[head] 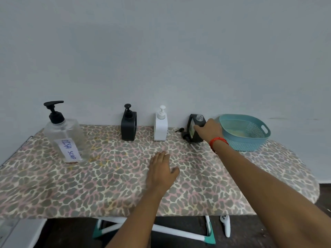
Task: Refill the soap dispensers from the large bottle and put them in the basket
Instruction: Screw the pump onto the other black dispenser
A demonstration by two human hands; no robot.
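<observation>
A large clear bottle (65,136) with a black pump and a "DISH SOAP" label stands at the left of the table. Against the wall stand a black dispenser (128,127) and a white dispenser (160,127), both with pumps on. A second black dispenser (194,128) stands further right with its neck open; its black pump (183,134) lies on the table beside it. My right hand (209,129) grips this open dispenser from the right. My left hand (161,171) rests flat on the table, holding nothing. A teal basket (250,140) sits just right of the open dispenser.
The table (107,190) wears a leopard-print cover and stands against a pale wall. Its white and teal legs (179,231) show below the front edge. A white controller (226,225) lies on the dark floor. A red band circles my right wrist.
</observation>
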